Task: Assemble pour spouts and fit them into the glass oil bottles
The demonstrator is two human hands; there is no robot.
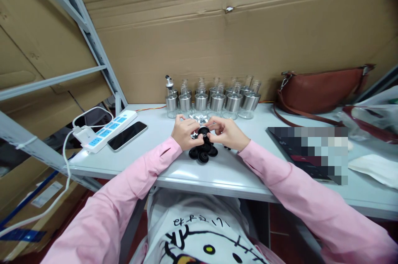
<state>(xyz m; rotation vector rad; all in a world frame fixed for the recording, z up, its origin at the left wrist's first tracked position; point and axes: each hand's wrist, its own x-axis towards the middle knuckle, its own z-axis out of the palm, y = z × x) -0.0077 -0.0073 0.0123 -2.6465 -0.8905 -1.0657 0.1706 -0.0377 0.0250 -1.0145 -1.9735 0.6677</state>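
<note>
Both my hands meet over the middle of the grey table (130,160). My left hand (184,131) and my right hand (226,132) pinch a small black round cap (203,131) between their fingertips. Below them lies a small pile of black round caps (202,152). Small shiny metal parts (199,118) lie just behind my fingers. Behind those stand several glass bottles with steel collars (214,100) in rows; one bottle at the left (169,96) carries a pourer spout.
A white power strip with blue sockets (107,129) and a black phone (127,135) lie at the left. A brown leather bag (320,89) sits at the back right, plastic bags (373,118) beyond it. Cardboard (217,27) backs the table. A metal shelf frame (77,11) stands at left.
</note>
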